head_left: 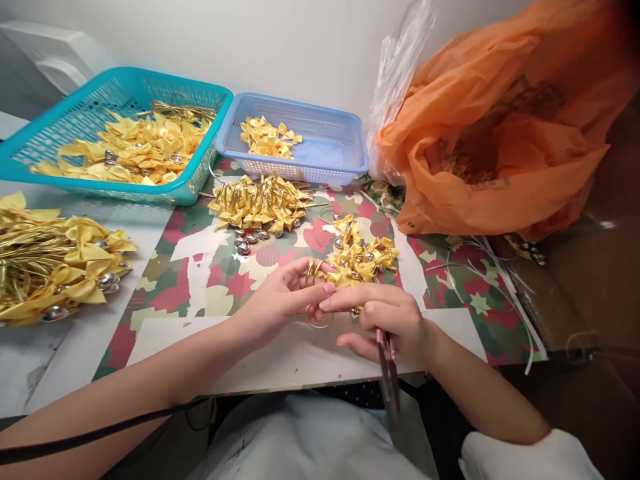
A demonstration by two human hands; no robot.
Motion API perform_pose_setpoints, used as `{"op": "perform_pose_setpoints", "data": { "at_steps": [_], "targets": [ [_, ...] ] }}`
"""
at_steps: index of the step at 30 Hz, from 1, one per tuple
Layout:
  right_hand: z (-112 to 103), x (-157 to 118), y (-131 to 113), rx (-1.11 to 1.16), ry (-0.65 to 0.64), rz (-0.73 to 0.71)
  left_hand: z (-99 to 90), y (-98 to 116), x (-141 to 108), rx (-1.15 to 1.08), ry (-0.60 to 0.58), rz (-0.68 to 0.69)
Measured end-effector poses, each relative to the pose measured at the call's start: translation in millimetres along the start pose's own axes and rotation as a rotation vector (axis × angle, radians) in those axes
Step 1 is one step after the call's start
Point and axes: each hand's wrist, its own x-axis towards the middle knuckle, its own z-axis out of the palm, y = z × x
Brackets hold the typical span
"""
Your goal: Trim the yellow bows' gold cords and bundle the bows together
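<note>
My left hand (285,293) is closed on gold cord (311,268), which stands up in loops around its fingers. Just beyond the fingertips lies a cluster of yellow ribbon bows (363,260) with silver bells; whether the cord joins them is hidden. My right hand (393,313) has its index finger stretched to meet the left thumb tip. Its other fingers curl around a pair of scissors (389,373), with pinkish metal near the grip and blurred blades pointing down toward my lap.
A teal basket (195,180) and a blue basket (335,150) hold yellow bows. Between them and my hands sits a row of belled bows (260,203). More bows (85,260) pile up at left. An orange bag (450,200) stands at right, near white strips (505,287).
</note>
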Motion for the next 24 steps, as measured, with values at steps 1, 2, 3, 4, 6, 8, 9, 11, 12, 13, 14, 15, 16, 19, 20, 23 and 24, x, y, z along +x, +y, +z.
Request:
{"op": "perform_pose_setpoints", "data": {
  "at_steps": [1,2,3,4,6,8,9,11,12,13,14,15,16,19,20,23,24],
  "targets": [
    [-1.5,-0.1,-0.8,-0.014,0.049,0.039,0.8,0.9,-0.4,0.010,0.020,0.022],
    [-3.2,-0.3,-1.2,-0.033,0.101,0.092,1.6,2.0,-0.8,0.019,0.046,0.042],
    [-5.0,-0.6,-1.1,-0.059,0.139,0.162,2.4,3.1,-1.4,0.028,0.070,0.061],
    [-6.6,-0.9,-0.5,-0.099,0.149,0.240,3.1,3.9,-1.9,0.041,0.088,0.080],
    [-9.0,-1.4,1.5,-0.219,0.084,0.373,3.8,4.6,-2.9,0.072,0.104,0.118],
    [-10.0,-1.5,3.6,-0.378,-0.002,0.419,3.7,4.2,-3.5,0.106,0.109,0.157],
    [-10.0,-1.4,4.4,-0.450,-0.025,0.413,3.4,3.7,-3.7,0.120,0.114,0.173],
    [-9.8,-0.9,5.1,-0.548,-0.042,0.385,2.7,2.7,-4.0,0.138,0.126,0.199],
    [-9.6,-0.6,5.1,-0.586,-0.047,0.375,2.4,2.4,-4.1,0.144,0.130,0.207],
    [-9.5,-0.3,5.0,-0.617,-0.051,0.368,2.2,2.2,-4.3,0.148,0.133,0.213],
    [-9.5,-0.1,4.8,-0.642,-0.054,0.364,2.1,2.1,-4.6,0.154,0.133,0.217],
    [-9.4,0.1,4.7,-0.661,-0.058,0.363,2.0,2.1,-4.8,0.159,0.135,0.222],
    [-9.4,0.2,4.6,-0.676,-0.061,0.364,2.1,2.1,-5.1,0.166,0.140,0.226],
    [-9.0,0.2,4.8,-0.703,-0.067,0.372,2.5,2.6,-5.8,0.191,0.165,0.231],
    [-8.6,0.0,5.0,-0.710,-0.069,0.371,2.7,2.8,-5.9,0.199,0.173,0.229],
    [-7.6,-0.5,5.6,-0.723,-0.070,0.362,3.1,3.2,-5.9,0.216,0.180,0.217],
    [-7.3,-0.7,5.6,-0.724,-0.066,0.360,3.1,3.3,-5.9,0.217,0.180,0.213]
  ]
}}
